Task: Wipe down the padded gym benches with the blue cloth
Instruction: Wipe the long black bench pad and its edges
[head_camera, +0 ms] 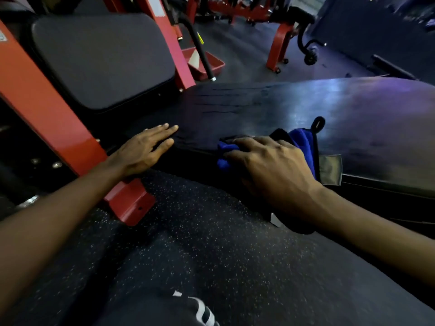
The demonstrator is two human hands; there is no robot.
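The right hand [270, 161] lay on a bunched blue terry cloth with black edging [303, 147]. Its fingers were bent over the cloth, gripping it against the near edge of a long black padded vinyl bench [353, 114]. Loose cloth spilled out past the knuckles, with a small hanging loop at its far corner. Well to the left of that hand, the left hand [143, 149] rested flat on the same pad, fingers straight and close together, holding nothing.

To wipe well, the right hand would probably need even palm pressure and long overlapping strokes along the pad, with the loose tail tucked under so it did not drag. The flat left hand seemed placed for support.

Beyond the left fingertips the pad showed faint dark streaks. Farther right of the cloth it caught a bluish sheen. Past the left hand stood a second dark rectangular cushion [101, 60] set in a glossy red steel frame [58, 123]. Under both forearms was black speckled rubber flooring [211, 243]. Blurred red machines [237, 8] stood far behind.
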